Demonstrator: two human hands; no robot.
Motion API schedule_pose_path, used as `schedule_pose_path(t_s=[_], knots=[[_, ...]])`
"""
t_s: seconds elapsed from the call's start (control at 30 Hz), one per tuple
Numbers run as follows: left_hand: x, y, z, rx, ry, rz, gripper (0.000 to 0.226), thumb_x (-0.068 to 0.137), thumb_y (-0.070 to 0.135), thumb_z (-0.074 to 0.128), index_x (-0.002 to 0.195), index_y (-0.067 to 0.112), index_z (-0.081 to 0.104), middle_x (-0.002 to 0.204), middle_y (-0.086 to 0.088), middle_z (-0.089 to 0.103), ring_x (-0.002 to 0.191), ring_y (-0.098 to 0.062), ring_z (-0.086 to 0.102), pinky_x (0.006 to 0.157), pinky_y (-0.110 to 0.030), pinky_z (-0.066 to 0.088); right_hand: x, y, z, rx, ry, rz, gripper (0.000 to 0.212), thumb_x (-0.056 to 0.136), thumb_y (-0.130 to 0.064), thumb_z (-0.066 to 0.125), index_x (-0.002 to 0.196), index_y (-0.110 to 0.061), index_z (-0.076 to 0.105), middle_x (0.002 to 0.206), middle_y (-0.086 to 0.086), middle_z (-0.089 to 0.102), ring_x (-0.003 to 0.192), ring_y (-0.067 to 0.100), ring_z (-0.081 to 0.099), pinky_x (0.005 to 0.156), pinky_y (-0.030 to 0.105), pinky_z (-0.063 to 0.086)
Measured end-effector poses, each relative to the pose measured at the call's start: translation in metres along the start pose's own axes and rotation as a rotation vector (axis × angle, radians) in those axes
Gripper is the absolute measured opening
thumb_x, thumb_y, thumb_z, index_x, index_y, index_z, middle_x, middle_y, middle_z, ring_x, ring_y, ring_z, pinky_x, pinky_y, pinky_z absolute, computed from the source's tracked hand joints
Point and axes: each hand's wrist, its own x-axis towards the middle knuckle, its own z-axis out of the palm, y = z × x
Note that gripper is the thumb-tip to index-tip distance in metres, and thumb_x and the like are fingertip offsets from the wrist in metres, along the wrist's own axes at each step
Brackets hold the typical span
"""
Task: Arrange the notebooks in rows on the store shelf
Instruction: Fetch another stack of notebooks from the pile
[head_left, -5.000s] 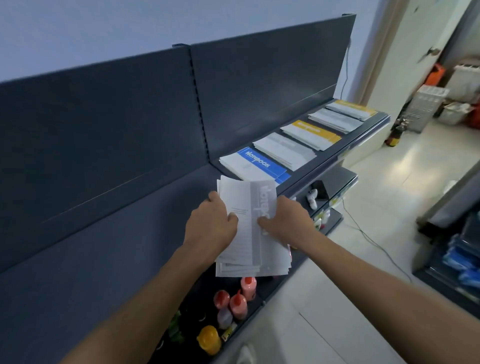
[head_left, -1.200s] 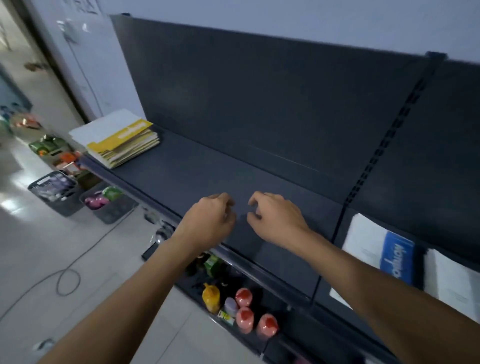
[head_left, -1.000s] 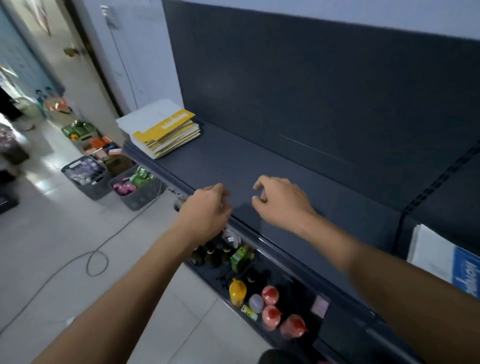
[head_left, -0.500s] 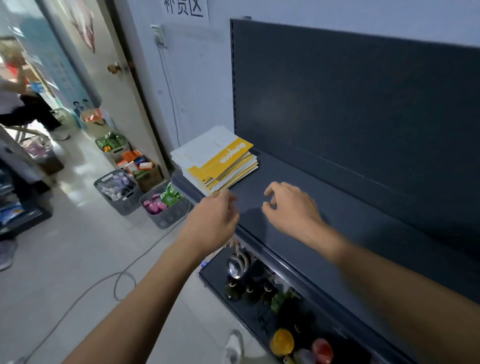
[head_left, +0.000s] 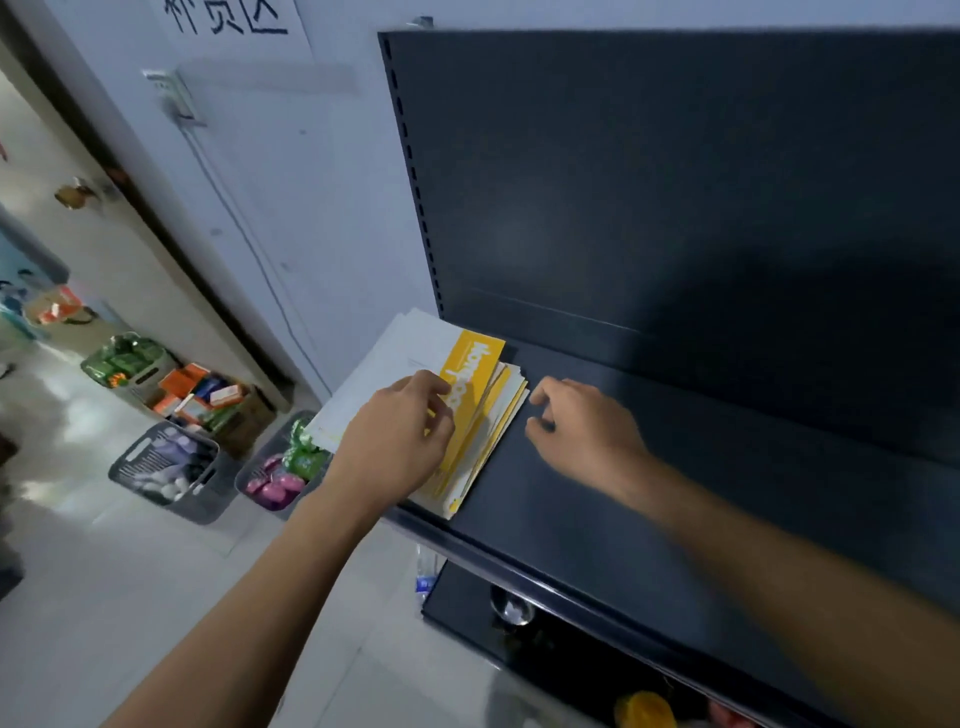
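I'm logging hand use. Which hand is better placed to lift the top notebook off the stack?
Left, probably: the left hand lies over the stack of notebooks, fingers at its yellow band. The right hand hovers beside the stack, over bare shelf.

Shelf (head_left: 623, 493): dark metal, smooth, matt with a faint sheen.
Notebooks (head_left: 470, 371): paper, with smooth matt covers.
Baskets (head_left: 156, 467): grey plastic, slotted walls.
Floor (head_left: 104, 597): pale tiles, glossy, reflecting light.
Wall (head_left: 311, 208): painted, matt.
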Motion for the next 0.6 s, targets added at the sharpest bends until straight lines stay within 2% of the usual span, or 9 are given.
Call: schedule_pose_path(t_s=[0.1, 0.3, 0.4, 0.47, 0.53, 0.6], knots=[[0.025, -0.02, -0.002, -0.004, 0.02, 0.025, 0.025, 0.093, 0.027, 0.055, 0.117, 0.023, 0.062, 0.098, 0.01, 0.067, 0.084, -0.009, 0.063, 0.076, -0.032, 0.051, 0.012, -0.006, 0.006, 0.024, 0.029, 0.068, 0.024, 0.094, -0.031, 0.053, 0.115, -0.023, 0.059, 0.102, -0.008, 0.063, 0.092, 0.021, 0.062, 0.076, 0.037, 0.053], [0.076, -0.069, -0.013, 0.071, 0.057, -0.03, 0.028, 0.093, 0.025, 0.054, 0.117, 0.013, 0.062, 0.109, -0.006, 0.064, 0.094, -0.03, 0.062, 0.074, -0.04, 0.051, 0.034, -0.036, 0.018, 0.049, -0.001, 0.231, 0.031, 0.093, -0.035, 0.052, 0.122, -0.025, 0.057, 0.112, -0.007, 0.064, 0.097, 0.021, 0.063, 0.08, 0.037, 0.052], [0.095, -0.096, -0.016, 0.151, -0.012, -0.022, 0.036, 0.094, 0.031, 0.053, 0.123, 0.01, 0.057, 0.119, -0.012, 0.054, 0.106, -0.034, 0.056, 0.073, -0.041, 0.047, 0.045, -0.056, 0.025, 0.117, 0.021, 0.352, 0.029, 0.094, -0.038, 0.054, 0.12, -0.025, 0.057, 0.102, -0.007, 0.067, 0.088, 0.016, 0.064, 0.076, 0.037, 0.055], [0.104, -0.113, -0.017, 0.182, -0.07, -0.018, 0.043, 0.095, 0.039, 0.052, 0.126, 0.008, 0.053, 0.122, -0.013, 0.05, 0.11, -0.034, 0.053, 0.075, -0.043, 0.047, 0.051, -0.07, 0.031, 0.174, 0.022, 0.442, 0.031, 0.096, -0.04, 0.053, 0.123, -0.024, 0.055, 0.102, -0.006, 0.067, 0.088, 0.016, 0.065, 0.078, 0.038, 0.056], [0.112, -0.128, -0.015, 0.151, -0.12, 0.007, 0.049, 0.095, 0.047, 0.05, 0.127, 0.009, 0.051, 0.123, -0.012, 0.05, 0.109, -0.033, 0.055, 0.076, -0.042, 0.047, 0.056, -0.082, 0.038, 0.235, 0.015, 0.527, 0.032, 0.097, -0.044, 0.053, 0.121, -0.023, 0.054, 0.107, -0.005, 0.067, 0.093, 0.017, 0.065, 0.082, 0.038, 0.055], [0.118, -0.138, -0.012, 0.076, -0.175, 0.022, 0.05, 0.096, 0.051, 0.047, 0.131, 0.015, 0.05, 0.125, -0.005, 0.053, 0.104, -0.029, 0.06, 0.075, -0.038, 0.049, 0.059, -0.091, 0.047, 0.274, 0.024, 0.575, 0.027, 0.098, -0.046, 0.053, 0.114, -0.025, 0.054, 0.105, -0.006, 0.066, 0.091, 0.013, 0.065, 0.077, 0.034, 0.054]])
